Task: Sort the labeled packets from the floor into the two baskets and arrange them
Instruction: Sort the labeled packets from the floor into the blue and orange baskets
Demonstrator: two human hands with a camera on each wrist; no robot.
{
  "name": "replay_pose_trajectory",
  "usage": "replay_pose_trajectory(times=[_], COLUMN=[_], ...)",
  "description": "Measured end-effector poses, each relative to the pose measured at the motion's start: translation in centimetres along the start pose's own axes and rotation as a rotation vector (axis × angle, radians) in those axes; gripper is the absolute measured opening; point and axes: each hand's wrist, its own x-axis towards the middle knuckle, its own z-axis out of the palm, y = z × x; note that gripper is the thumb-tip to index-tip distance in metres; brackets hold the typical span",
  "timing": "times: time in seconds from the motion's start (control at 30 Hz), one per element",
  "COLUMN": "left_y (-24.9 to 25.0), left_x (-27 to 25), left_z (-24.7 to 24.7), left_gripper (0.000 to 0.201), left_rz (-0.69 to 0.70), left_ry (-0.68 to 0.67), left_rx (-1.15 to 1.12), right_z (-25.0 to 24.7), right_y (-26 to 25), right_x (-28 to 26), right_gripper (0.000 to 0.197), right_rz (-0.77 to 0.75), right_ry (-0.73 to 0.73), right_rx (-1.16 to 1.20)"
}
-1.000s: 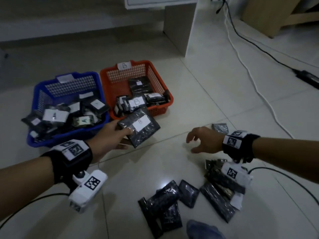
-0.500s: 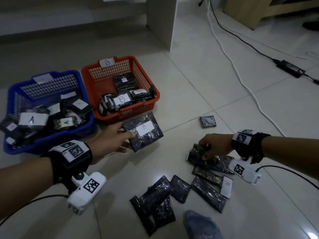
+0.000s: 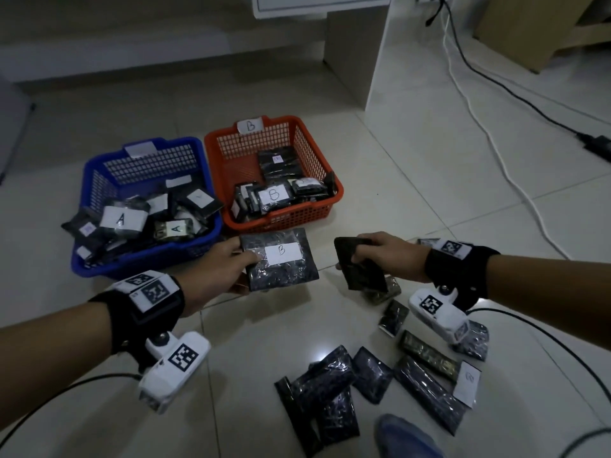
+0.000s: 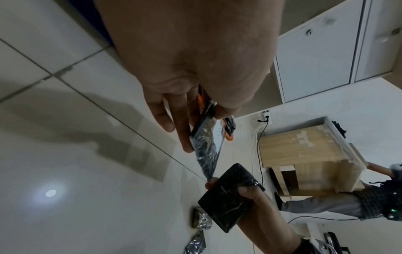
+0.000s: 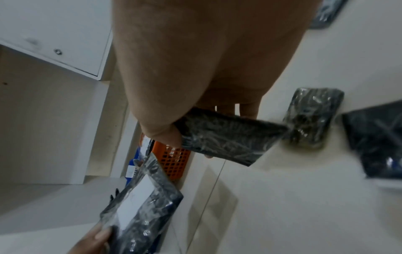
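Note:
My left hand [image 3: 218,272] pinches a black packet with a white "B" label [image 3: 281,257] [image 4: 205,142] [image 5: 141,204], held flat just in front of the orange basket [image 3: 284,216]. My right hand [image 3: 380,256] grips a dark packet [image 3: 357,269] [image 4: 226,197] [image 5: 226,137] lifted off the floor, its label side hidden. The orange basket carries a "B" tag and holds several packets. The blue basket [image 3: 145,259] to its left is piled with "A" packets. Several black packets [image 3: 334,391] lie on the floor near me.
A white cabinet leg [image 3: 353,51] stands behind the baskets. White and black cables [image 3: 489,133] run across the tiles at the right, ending at a power brick [image 3: 595,145]. A wooden box [image 3: 529,24] sits far right. My foot [image 3: 406,438] shows at the bottom edge.
My right hand has lifted a dark packet from the floor pile and brought it left toward the "B" packet. The left hand has kept its packet near the orange basket.

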Motion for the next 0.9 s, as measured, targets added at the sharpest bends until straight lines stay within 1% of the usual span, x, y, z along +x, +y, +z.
replay_pose_trajectory(times=[0.07, 0.13, 0.17, 0.23, 0.3, 0.37, 0.43, 0.5, 0.6, 0.63, 0.67, 0.73, 0.8, 0.83, 0.9], left_y=[-0.1, -0.2, -0.3, -0.4, -0.6, -0.7, -0.9, -1.0, -1.2, -1.3, -1.3, -1.4, -1.4, -1.4, -1.5], left_x=[-0.4, -0.7, -0.9, -1.3, -1.5, -1.7, -1.8, -1.8, -1.6, -1.6, -1.5, -1.4, -1.5, -1.4, -1.4], left_z=[-0.5, -1.0, -1.2, -1.6, -1.9, -2.1, -2.4, -2.6, -2.8, -2.8, -2.8, -2.7, -2.7, -2.7, -2.8], left_gripper=[0.010, 0.012, 0.012, 0.012, 0.013, 0.013, 0.013, 0.016, 0.017, 0.017, 0.017, 0.017, 0.015, 0.014, 0.015], left_rz=[-0.006, -0.019, -0.026, -0.033, -0.034, -0.038, -0.044, -0.052, -0.056, -0.058, -0.058, -0.058, -0.057, -0.056, -0.051], left_ry=[0.001, -0.003, -0.003, -0.002, 0.003, 0.012, 0.017, 0.017, 0.012, 0.008, 0.004, 0.001, -0.001, -0.003, -0.007], left_rx=[0.002, 0.005, 0.006, 0.007, 0.013, 0.016, 0.013, 0.008, 0.009, 0.009, 0.009, 0.012, 0.012, 0.010, 0.005], right_z=[1.3, 2.3, 2.7, 3.3, 3.6, 3.9, 4.2, 4.6, 4.9, 4.9, 5.0, 5.1, 5.0, 4.9, 4.7], right_y=[-0.9, -1.6, -1.8, -2.1, -2.2, -2.1, -1.9, -2.0, -2.0, -2.0, -1.9, -1.7, -1.4, -1.3, -1.1], right_x=[0.4, 0.8, 1.0, 1.1, 1.3, 1.6, 1.9, 1.9, 2.2, 2.3, 2.4, 2.7, 3.0, 3.1, 3.3], right_gripper=[0.027, 0.025, 0.022, 0.018, 0.024, 0.036, 0.049, 0.053, 0.072, 0.066, 0.053, 0.027, 0.008, 0.009, 0.027], right_rz=[0.028, 0.066, 0.080, 0.065, 0.032, 0.022, 0.031, 0.044, 0.066, 0.086, 0.096, 0.062, 0.019, 0.003, -0.023], right_ry=[-0.048, -0.059, -0.061, -0.075, -0.105, -0.122, -0.147, -0.167, -0.167, -0.163, -0.153, -0.122, -0.067, -0.046, -0.053], right_rx=[0.223, 0.314, 0.318, 0.240, 0.154, 0.098, 0.090, 0.052, 0.048, 0.090, 0.136, 0.198, 0.199, 0.201, 0.206])
